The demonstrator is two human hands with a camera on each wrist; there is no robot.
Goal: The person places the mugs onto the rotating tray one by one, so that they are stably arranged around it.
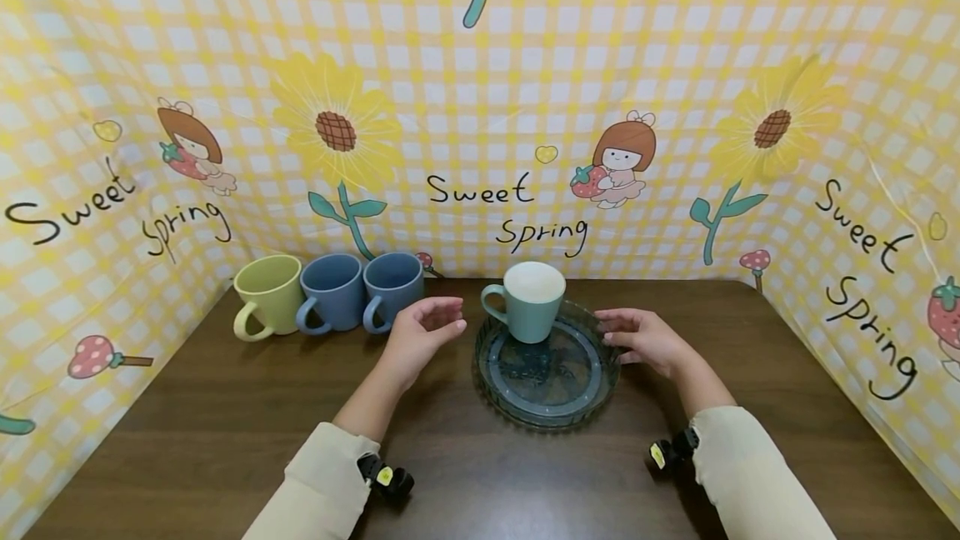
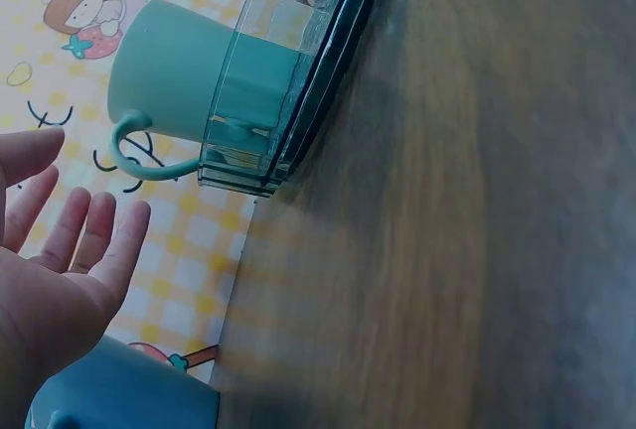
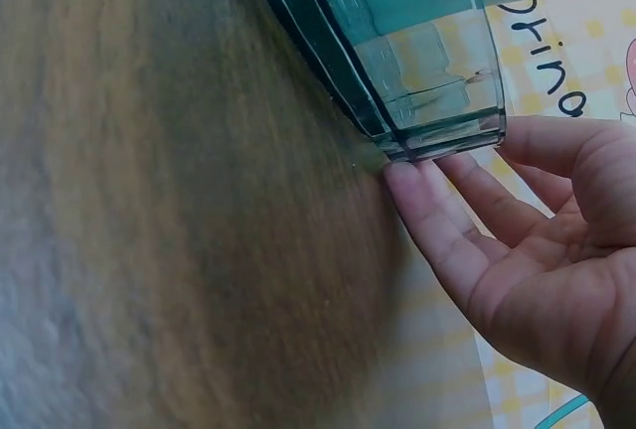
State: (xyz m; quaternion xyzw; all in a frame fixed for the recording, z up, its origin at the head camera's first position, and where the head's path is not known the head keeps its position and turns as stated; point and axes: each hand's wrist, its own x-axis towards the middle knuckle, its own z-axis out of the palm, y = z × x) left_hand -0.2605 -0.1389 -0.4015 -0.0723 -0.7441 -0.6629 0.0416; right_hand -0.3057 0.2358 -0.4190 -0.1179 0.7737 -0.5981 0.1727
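A round clear glass tray [image 1: 551,419] with a low ribbed wall lies on the dark wooden table. Inside it, toward its back left, stands a pale green mug [image 1: 534,311] with a white inside, handle pointing left. My right hand [image 1: 641,340] is at the tray's right side; in the right wrist view its fingertips [image 3: 405,179] touch the tray's edge. Left of the tray, my left hand [image 1: 423,340] hovers with fingers spread and nothing in them. In the left wrist view a gap separates it from the mug's handle [image 2: 149,166].
Along the back left stand a yellow-green mug [image 1: 270,294] and two blue mugs [image 1: 332,294], close together, handles toward the front left. The nearer blue mug [image 1: 393,277] is just behind my left hand. A yellow checked cloth [image 1: 480,107] walls the back and both sides.
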